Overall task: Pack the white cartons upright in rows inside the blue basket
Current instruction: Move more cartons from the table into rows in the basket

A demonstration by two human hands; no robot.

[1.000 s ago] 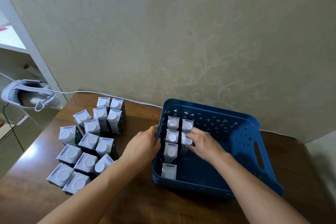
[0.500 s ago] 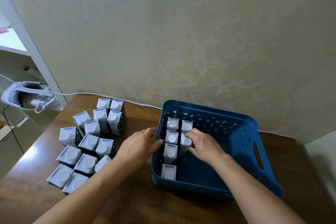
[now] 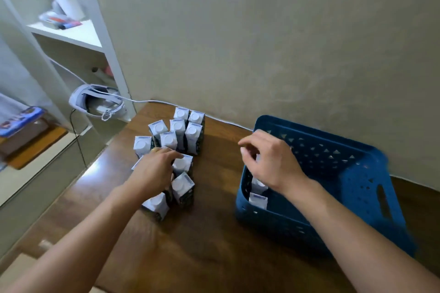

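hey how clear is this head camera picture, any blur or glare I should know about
In the head view, motion blur smears the blue basket's near right corner and the shelf items at upper left; a bright glare patch sits on the wooden table at its left edge; wide-angle distortion leans the shelf uprights; the loose cartons stay fairly sharp.

Home room: wallpapered wall [image 3: 262, 31], white shelf [image 3: 78, 35]
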